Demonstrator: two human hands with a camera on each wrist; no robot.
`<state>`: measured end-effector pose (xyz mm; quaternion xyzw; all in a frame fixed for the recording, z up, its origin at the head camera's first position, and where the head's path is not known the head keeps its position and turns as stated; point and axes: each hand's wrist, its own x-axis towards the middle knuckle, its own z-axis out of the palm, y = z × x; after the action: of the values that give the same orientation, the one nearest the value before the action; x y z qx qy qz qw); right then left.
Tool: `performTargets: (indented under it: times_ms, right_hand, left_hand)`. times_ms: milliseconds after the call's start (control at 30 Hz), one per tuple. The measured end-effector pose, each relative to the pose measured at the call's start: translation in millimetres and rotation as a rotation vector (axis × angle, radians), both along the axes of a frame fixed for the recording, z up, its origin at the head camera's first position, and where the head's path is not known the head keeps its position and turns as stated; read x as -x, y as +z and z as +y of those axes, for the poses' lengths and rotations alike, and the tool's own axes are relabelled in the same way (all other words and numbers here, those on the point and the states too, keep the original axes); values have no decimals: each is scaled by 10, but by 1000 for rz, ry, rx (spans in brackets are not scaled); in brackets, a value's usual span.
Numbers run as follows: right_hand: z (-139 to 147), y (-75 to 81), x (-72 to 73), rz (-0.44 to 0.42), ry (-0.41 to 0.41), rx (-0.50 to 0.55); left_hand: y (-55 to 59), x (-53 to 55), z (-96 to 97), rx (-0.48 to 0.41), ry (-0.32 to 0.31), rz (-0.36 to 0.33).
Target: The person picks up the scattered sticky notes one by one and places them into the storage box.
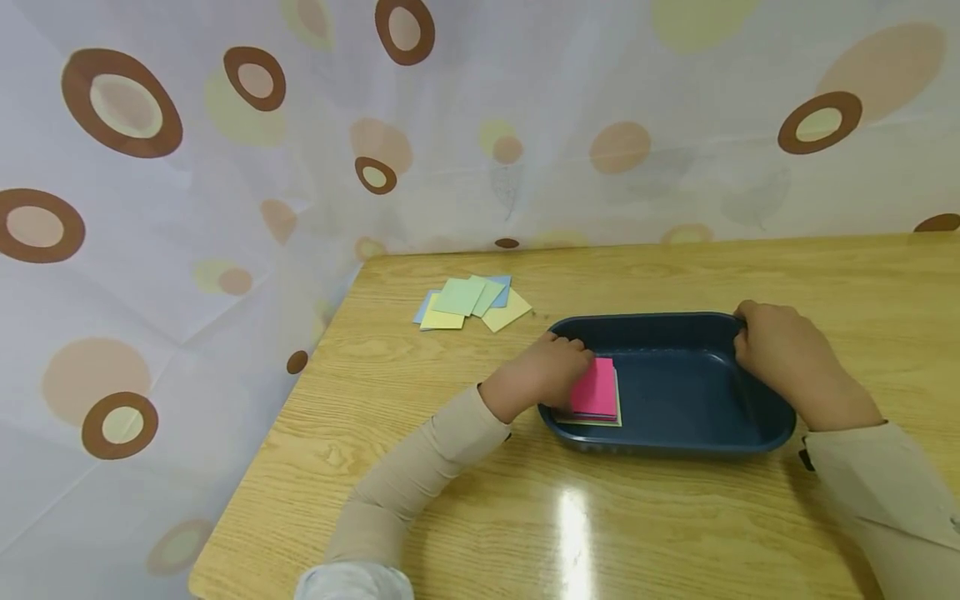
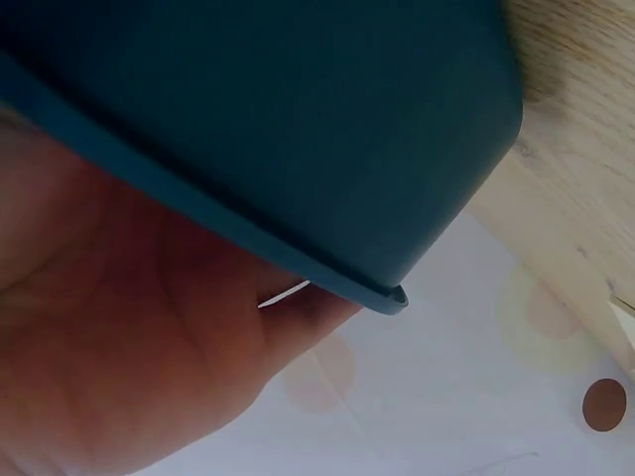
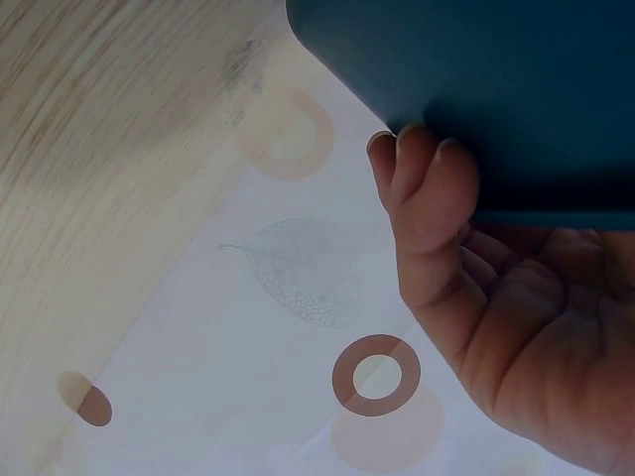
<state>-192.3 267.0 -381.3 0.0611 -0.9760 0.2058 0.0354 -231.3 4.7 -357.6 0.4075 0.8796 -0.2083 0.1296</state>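
A dark blue rectangular tray (image 1: 675, 400) with rounded corners lies between the two hands on the wooden table. My left hand (image 1: 550, 369) grips its left rim, fingers bent over into the tray beside a small stack of sticky notes. Bright pink notes (image 1: 598, 387) top that stack, with pale green edges showing beneath. At the opposite end, my right hand (image 1: 783, 350) holds the right rim near the far corner. The right wrist view shows the right hand's fingertips (image 3: 442, 183) curled against the tray wall. Whether the tray is slightly raised, I cannot tell.
Loose green, yellow and blue sticky notes (image 1: 461, 298) overlap on the table (image 1: 360, 367), behind and left of the tray. A patterned white curtain (image 1: 480, 125) hangs along the table's back and left edges.
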Motion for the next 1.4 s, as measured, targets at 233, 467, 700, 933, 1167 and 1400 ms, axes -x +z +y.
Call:
performTargets:
  times_ms: [233,467,700,933,1167,1400]
  right_hand:
    - [-3,14,9,13,-5,2]
    - [-7,27,6,8,-4,-4]
    - [-4,31,4,-1,-1,-5]
    - [-6,18,-5,5,-1,-4]
    - [-7,2,20,-5,6,0]
    - [54,-17,19,-18,10,-6]
  left_hand:
    - [-21,-18,19,32,16,10]
    - [-26,-31,43,47,34,2]
    - [-39,-42,44,47,44,3]
    - [39,-69,49,16,30,5]
    - [485,169,-191,-436,19,-373]
    - [591,751,-676,-1097,145,-418]
